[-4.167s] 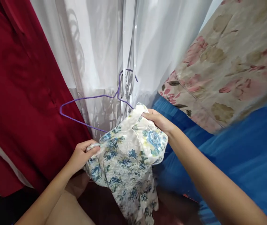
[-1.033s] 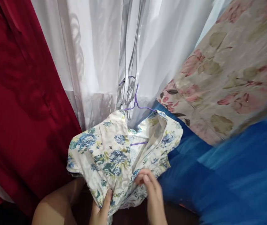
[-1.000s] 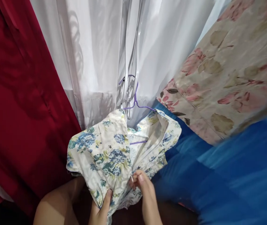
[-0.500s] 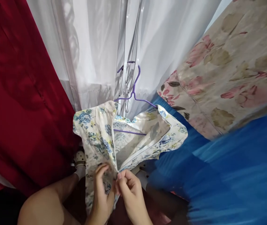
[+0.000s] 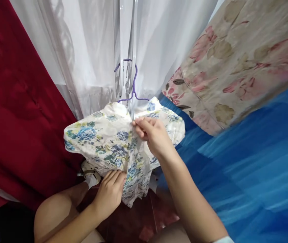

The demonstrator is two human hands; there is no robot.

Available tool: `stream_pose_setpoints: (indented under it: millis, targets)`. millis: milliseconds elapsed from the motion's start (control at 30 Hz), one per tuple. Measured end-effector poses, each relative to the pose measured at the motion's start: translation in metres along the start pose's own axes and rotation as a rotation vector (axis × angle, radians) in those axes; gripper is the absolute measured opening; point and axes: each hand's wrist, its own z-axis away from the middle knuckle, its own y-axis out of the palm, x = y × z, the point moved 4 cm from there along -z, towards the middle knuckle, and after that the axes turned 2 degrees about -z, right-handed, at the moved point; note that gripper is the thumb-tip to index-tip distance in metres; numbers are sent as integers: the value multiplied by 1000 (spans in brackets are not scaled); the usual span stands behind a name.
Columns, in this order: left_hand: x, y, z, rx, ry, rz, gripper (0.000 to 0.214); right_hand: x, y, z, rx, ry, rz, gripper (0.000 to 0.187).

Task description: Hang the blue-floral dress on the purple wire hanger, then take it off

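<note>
A: Where is the floral garment?
B: In the middle of the view, on the purple hanger, in front of the white curtain. It encloses the hanger's lower part; only the hook, the neck and short stretches of the shoulders show above the collar.

A: Does anything else sit inside something?
B: At the lower left, a pale clog has a foot in it, wearing a white sock.

A: Which way does the garment point?
B: Its long axis runs nearly upright in the view, collar at the top and hem down toward the reddish floor. The sleeves spread left and right, and a centre seam faces the person. The hook arches upward, its free end to the left, close by the narrow white uprights; whether it hangs from them cannot be told.

A: And the hands?
B: The right hand is narrow, thumb and forefinger pinched together at the top of the seam, just below the collar; anything small between the tips is hidden. The left hand holds the cloth lower down, fingers bunched beside the seam, thumb out of sight.

A: What lies around them?
B: Red cloth on the left; on the right, beige cloth with pink flowers above blue cloth. One sleeve reaches in front of the blue.
</note>
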Motion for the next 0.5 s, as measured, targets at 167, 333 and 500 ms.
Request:
stream_pose_setpoints:
  millis: [167,333,500]
  targets:
    - [2,-10,-7,174,112,-112,22,7,9,-10,-91,-125,17,17]
    - [0,-81,-68,-202,40,84,25,-2,10,17,-131,-205,206,17]
    - [-19,-139,-138,-311,146,-14,22,14,13,26,-82,-253,333,21]
